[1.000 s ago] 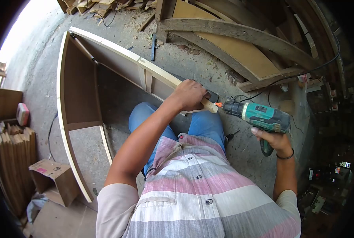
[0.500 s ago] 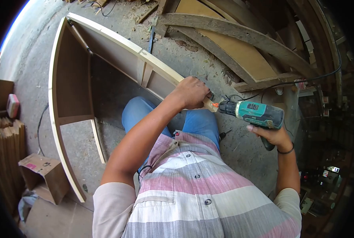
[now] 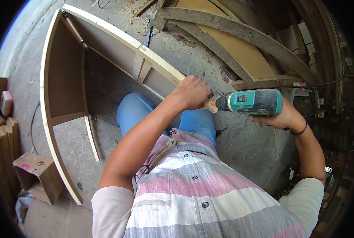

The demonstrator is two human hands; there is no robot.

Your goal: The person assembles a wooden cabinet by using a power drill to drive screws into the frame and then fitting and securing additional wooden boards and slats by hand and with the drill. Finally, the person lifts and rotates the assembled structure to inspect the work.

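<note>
In my right hand (image 3: 278,117) is a green and black cordless drill (image 3: 254,102), lying level and pointing left. Its orange-tipped bit meets the end of a pale wooden rail on the frame (image 3: 161,59). Around that rail, close to its end, my left hand (image 3: 194,92) is closed. The frame is a wooden cabinet carcass with brown panels (image 3: 68,71), and it stands across my knees. My jeans-covered legs (image 3: 135,111) are inside it.
A weathered wooden structure (image 3: 224,27) with a yellowish panel stands at the upper right, a black cable (image 3: 319,84) running past it. At left are a cardboard box (image 3: 40,174) and stacked wood strips (image 3: 2,146). A dark screwdriver-like tool (image 3: 221,131) lies by my knee.
The drill has swung up from a downward tilt to nearly level, and my right elbow has moved outward to the right. My left hand keeps its hold on the rail.
</note>
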